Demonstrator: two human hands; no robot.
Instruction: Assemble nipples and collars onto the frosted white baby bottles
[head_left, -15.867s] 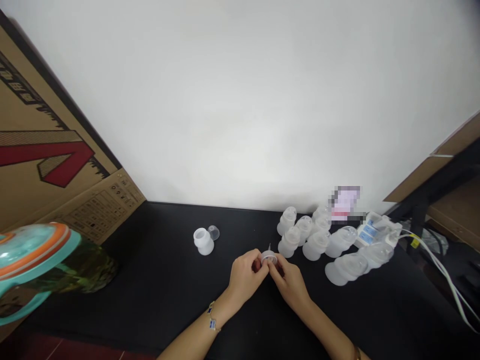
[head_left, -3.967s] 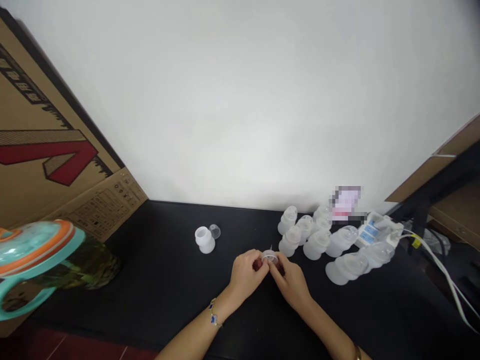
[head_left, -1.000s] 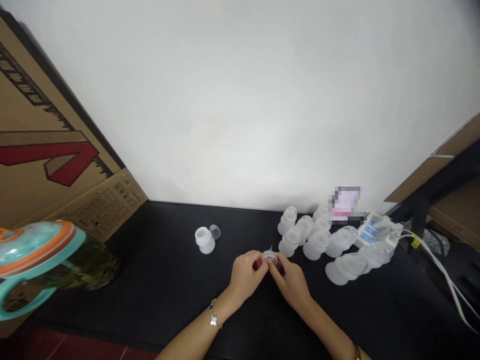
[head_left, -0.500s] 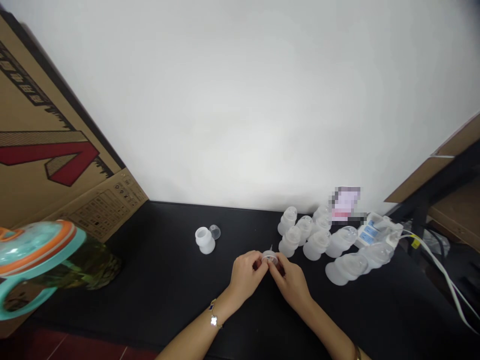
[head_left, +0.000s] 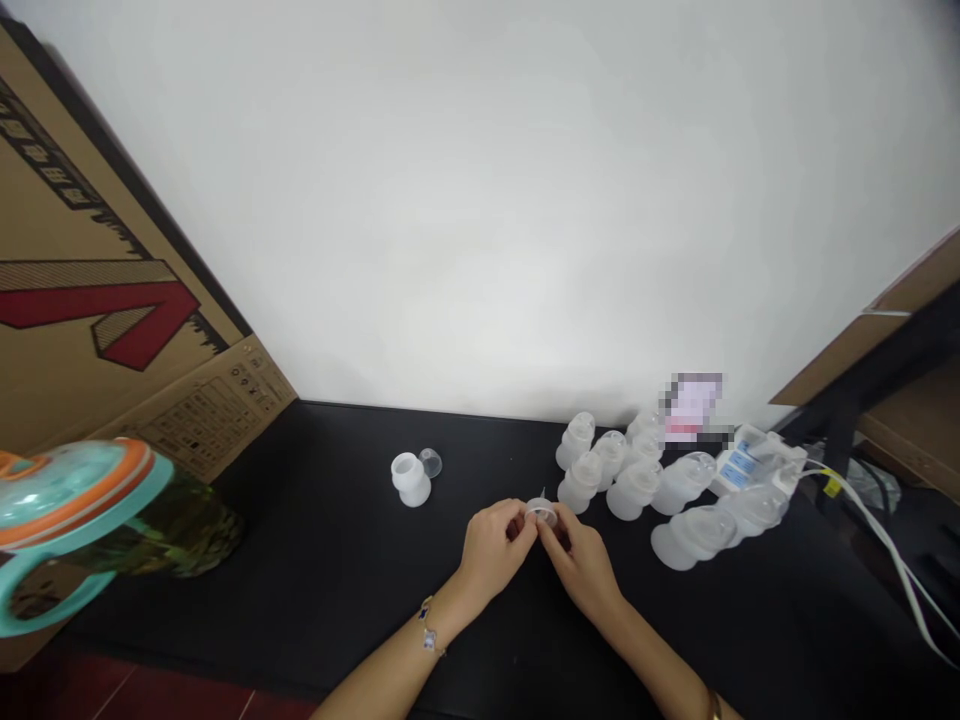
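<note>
- One whitish ring-shaped piece (head_left: 541, 511) sits between the fingertips of the left hand (head_left: 491, 547) and right hand (head_left: 581, 562), a thin tip rising above it.
- Each grip is narrow, pinching that piece.
- Open bottle (head_left: 412, 482) stands left, well apart, on the table (head_left: 330, 570).

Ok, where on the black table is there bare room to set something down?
A wide bare patch of black table lies between the teal-lidded jug, the open bottle and the left hand. Another runs along the wall, between the clear cap and the clustered bottles. Right of the right hand is crowded: those bottles sit beside the blue-labelled box.
</note>
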